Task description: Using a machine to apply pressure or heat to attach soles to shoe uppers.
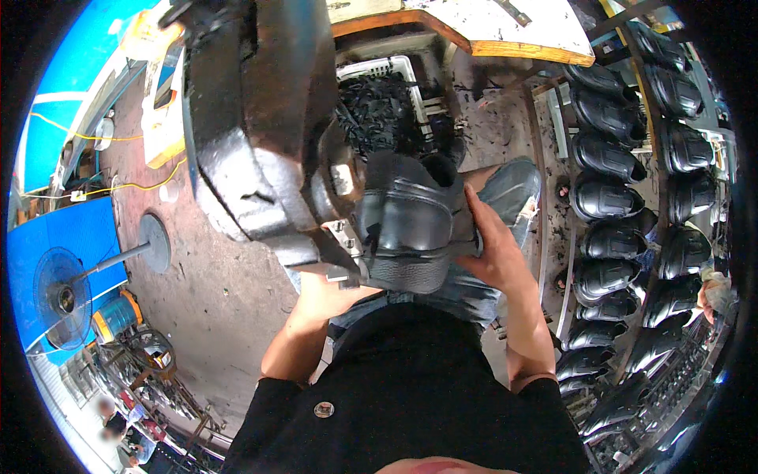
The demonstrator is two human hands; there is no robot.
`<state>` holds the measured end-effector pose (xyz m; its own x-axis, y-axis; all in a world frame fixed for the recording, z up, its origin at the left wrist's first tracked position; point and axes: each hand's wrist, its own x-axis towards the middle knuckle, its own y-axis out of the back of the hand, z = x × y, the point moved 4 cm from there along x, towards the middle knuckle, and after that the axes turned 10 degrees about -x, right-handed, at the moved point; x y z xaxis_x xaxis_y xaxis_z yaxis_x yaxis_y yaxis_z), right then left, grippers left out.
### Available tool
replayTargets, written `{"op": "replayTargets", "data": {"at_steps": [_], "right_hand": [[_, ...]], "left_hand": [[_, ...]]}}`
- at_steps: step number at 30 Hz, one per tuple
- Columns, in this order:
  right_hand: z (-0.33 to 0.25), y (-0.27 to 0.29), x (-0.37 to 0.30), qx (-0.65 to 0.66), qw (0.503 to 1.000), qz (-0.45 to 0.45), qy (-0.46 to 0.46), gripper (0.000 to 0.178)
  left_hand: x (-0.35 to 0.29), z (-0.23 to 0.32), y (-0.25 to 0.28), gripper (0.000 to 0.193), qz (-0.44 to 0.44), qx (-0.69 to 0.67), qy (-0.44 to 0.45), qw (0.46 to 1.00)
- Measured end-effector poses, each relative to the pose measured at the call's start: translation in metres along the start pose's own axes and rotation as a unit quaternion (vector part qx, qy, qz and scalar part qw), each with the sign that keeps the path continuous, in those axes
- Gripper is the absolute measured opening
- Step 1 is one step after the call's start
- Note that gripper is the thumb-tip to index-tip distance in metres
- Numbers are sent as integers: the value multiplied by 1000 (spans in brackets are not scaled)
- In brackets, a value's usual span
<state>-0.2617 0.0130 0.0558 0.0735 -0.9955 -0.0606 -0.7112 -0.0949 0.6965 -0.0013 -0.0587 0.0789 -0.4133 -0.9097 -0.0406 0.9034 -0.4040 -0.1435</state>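
A black leather shoe (414, 217) is held up in front of my lap, pressed close to the head of a large dark metal machine (245, 174). My right hand (495, 245) grips its right side, thumb below and fingers along the edge. From the lower left my left hand (335, 297) reaches to the shoe's near end; its fingers are hidden behind the shoe and the machine. A small bolted metal plate (344, 237) on the machine sits right beside the shoe's left side.
Beyond the shoe, a white plastic crate (407, 69) holds black scraps. A wooden-edged worktable (537, 35) stands at the far side. Racks of black shoes (604, 197) rise on the right. A fan (63, 296) stands at the left, with a yellow cord (130, 186) behind it.
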Motion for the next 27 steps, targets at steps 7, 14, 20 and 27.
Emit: {"op": "replayTargets", "data": {"at_steps": [7,14,20,27], "right_hand": [[-18,40,-7,-27,999,-26,-8,110],[-47,118,1,-226,973,11,52,102],[-138,156,37,-280,934,88,205,87],[-120,114,44,-298,938,96,151,60]], "left_hand": [[0,-4,-7,82,-15,-94,-48,994],[-6,-17,-8,70,7,31,78,996],[-21,-16,-8,67,66,-456,8,888],[-54,-29,11,48,-89,400,2,912]]}}
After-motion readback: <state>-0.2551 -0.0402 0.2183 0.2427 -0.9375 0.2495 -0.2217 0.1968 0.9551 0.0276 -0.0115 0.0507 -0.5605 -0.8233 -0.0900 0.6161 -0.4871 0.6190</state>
